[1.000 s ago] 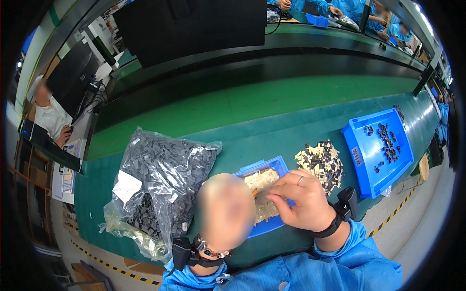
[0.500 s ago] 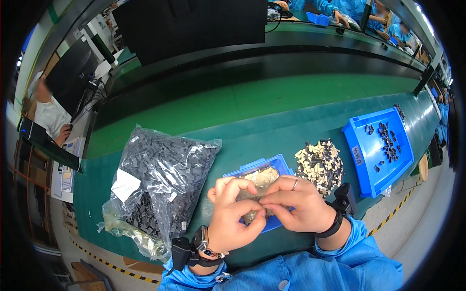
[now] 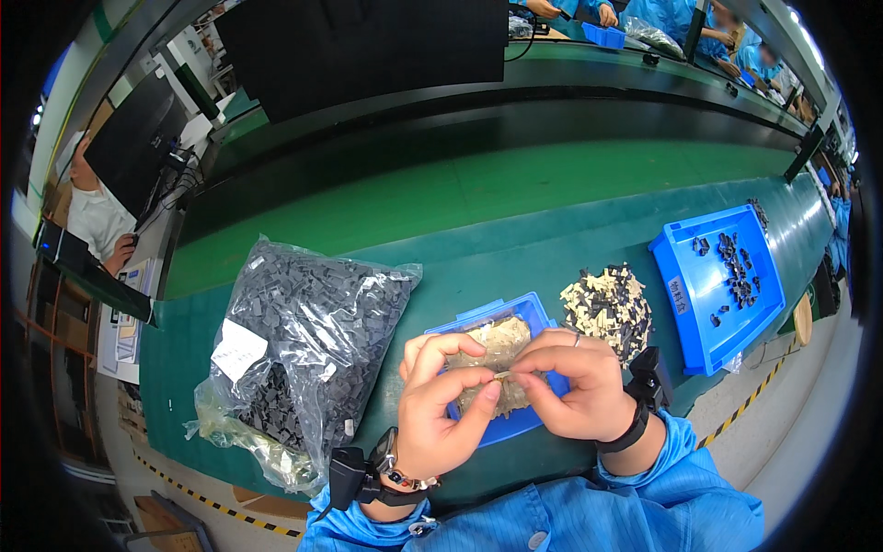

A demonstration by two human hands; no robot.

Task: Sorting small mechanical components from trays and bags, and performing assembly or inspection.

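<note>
Your left hand [image 3: 440, 405] and right hand [image 3: 572, 386] pinch a small pale part [image 3: 501, 375] between fingertips over the small blue tray [image 3: 533, 308]; it looks light and stiff, so grip its edges.

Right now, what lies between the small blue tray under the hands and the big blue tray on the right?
In the head view, a loose pile of beige and black small parts lies on the green table between the small blue tray and the big blue tray.

Blue tray [image 3: 713, 317], green bench [image 3: 515, 239], clear bag [image 3: 303, 350] of dark grey parts, blue sleeves [image 3: 644, 511].
</note>
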